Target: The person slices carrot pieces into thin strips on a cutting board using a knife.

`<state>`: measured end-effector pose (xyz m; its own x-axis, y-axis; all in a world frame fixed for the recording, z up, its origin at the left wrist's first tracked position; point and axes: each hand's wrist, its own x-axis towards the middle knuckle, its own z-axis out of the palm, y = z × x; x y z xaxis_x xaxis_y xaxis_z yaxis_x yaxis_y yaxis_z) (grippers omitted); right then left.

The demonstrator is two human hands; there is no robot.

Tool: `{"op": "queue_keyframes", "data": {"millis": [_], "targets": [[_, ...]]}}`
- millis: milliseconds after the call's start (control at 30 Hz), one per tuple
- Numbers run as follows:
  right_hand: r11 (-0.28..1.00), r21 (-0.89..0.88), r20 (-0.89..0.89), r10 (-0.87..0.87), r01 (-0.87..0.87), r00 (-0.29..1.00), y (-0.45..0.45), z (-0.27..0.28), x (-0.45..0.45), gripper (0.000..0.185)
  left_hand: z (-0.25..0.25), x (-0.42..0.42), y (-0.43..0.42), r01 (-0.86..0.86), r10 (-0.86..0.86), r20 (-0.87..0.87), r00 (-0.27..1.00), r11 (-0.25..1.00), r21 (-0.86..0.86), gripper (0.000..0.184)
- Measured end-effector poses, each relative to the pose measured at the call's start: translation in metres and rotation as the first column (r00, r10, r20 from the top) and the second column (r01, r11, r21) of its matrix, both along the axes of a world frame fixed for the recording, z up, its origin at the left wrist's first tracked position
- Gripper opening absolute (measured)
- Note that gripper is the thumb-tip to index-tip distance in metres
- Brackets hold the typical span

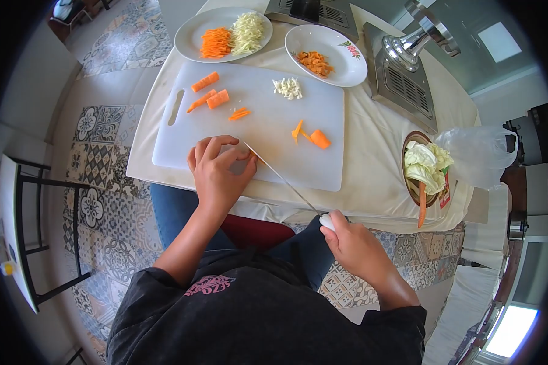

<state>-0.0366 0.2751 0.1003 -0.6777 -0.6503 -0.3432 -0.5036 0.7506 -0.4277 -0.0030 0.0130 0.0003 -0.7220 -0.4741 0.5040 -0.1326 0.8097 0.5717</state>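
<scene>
My right hand (353, 246) is closed round the white handle of a knife (283, 179), whose thin blade reaches up and left over the cutting board's near edge. At the blade's tip, my left hand (221, 165) has its fingers curled on a small orange piece of carrot, mostly hidden beneath them. On the white cutting board (225, 143) lie carrot chunks (218, 99), a few carrot sticks (240, 114), a carrot end (319, 139) with thin slices beside it, and a small heap of chopped white pieces (287, 89).
Behind the board stand a plate (189, 30) of shredded carrot and pale green shreds, and a bowl (341, 42) with orange bits. Metal stoves (402, 91) are at the back right. A basket (413, 139) with cabbage and a carrot sits right, beside a plastic bag (475, 152).
</scene>
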Motion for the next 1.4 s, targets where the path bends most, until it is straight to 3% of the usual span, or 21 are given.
{"op": "queue_keyframes", "data": {"millis": [367, 667, 867, 967, 1067, 1400], "targets": [[0.999, -0.031, 0.046, 0.022, -0.02, 0.999, -0.012, -0.013, -0.014, 0.03, -0.001, -0.002, 0.0, 0.002, -0.003, -0.02, 1.0, 0.999, -0.041, 0.012], [0.997, -0.059, -0.248, 0.038, -0.055, 0.968, -0.017, -0.038, 0.003, 0.024, -0.007, 0.004, -0.001, -0.006, 0.005, -0.037, 0.999, 1.0, -0.027, 0.014], [0.998, -0.062, -0.332, -0.01, -0.012, 0.943, -0.006, -0.034, 0.003, 0.024, -0.005, 0.003, 0.003, -0.031, 0.031, 0.0, 1.0, 0.999, -0.012, 0.031], [0.997, -0.079, -0.345, -0.025, -0.003, 0.938, -0.005, -0.037, 0.003, 0.025, -0.003, 0.009, 0.001, 0.11, -0.111, -0.023, 0.994, 0.994, -0.013, 0.037], [0.997, -0.083, -0.327, -0.029, 0.001, 0.944, -0.006, -0.037, 0.003, 0.025, 0.003, 0.012, 0.001, 0.203, -0.198, 0.047, 0.979, 0.962, -0.185, 0.034], [0.994, -0.081, -0.27, -0.095, 0.076, 0.958, -0.011, -0.035, 0.004, 0.026, 0.013, 0.004, 0.004, 0.255, -0.233, 0.166, 0.958, 0.958, -0.132, 0.037]]}}
